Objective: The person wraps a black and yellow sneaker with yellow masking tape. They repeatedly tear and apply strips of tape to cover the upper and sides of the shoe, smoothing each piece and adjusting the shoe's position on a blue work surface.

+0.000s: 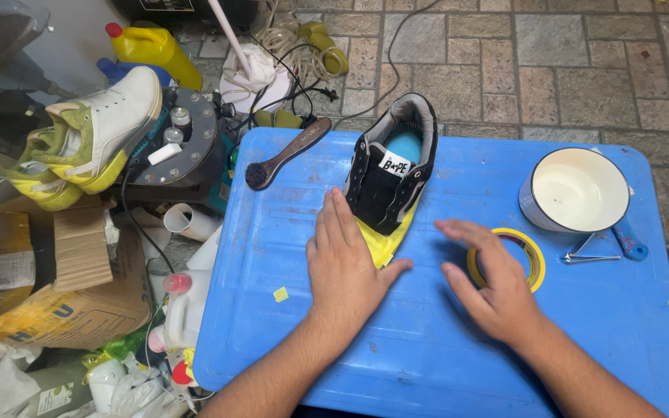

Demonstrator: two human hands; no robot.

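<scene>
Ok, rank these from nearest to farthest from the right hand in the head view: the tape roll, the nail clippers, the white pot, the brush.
From the right hand:
1. Yellow tape roll, touching or just under its fingers, to the right.
2. Nail clippers, further right, past the roll.
3. White pot, at the table's far right.
4. Brush, far left corner, beyond the black shoe.

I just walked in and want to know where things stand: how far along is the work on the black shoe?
Done: the black shoe stands on the blue table with yellow tape covering its toe. In hand: the left hand rests flat beside the toe; the right hand hovers by the tape roll. Left: the brush and the pot of white liquid sit untouched; the shoe's sides are bare.
</scene>
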